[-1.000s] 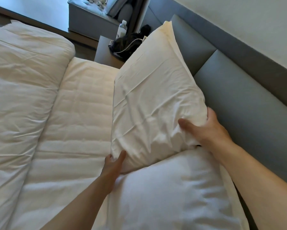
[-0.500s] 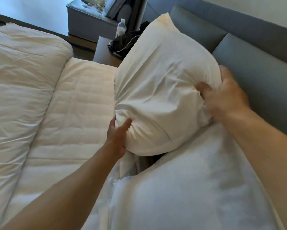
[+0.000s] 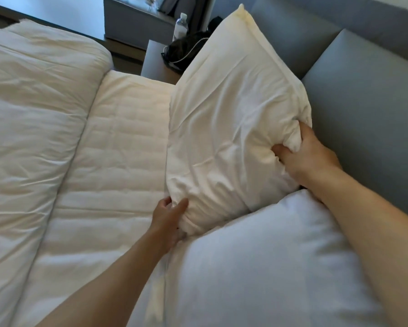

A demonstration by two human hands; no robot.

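Observation:
A cream-white far pillow (image 3: 231, 119) leans against the grey headboard (image 3: 363, 95), its near end resting on the mattress and on a second white near pillow (image 3: 269, 267). My left hand (image 3: 167, 218) grips the far pillow's lower left corner, thumb on top. My right hand (image 3: 304, 156) clutches a bunch of fabric at its right edge, fingers curled into the cloth.
A folded white duvet (image 3: 33, 128) lies along the left of the quilted mattress (image 3: 108, 173). Beyond the bed stand a nightstand (image 3: 153, 60) with a black bag (image 3: 186, 51) and a water bottle (image 3: 180, 27), and a grey bench (image 3: 137, 22).
The far pillow, lifted and squeezed half a second ago, has come down against the headboard. Both hands dropped with it and still hold it.

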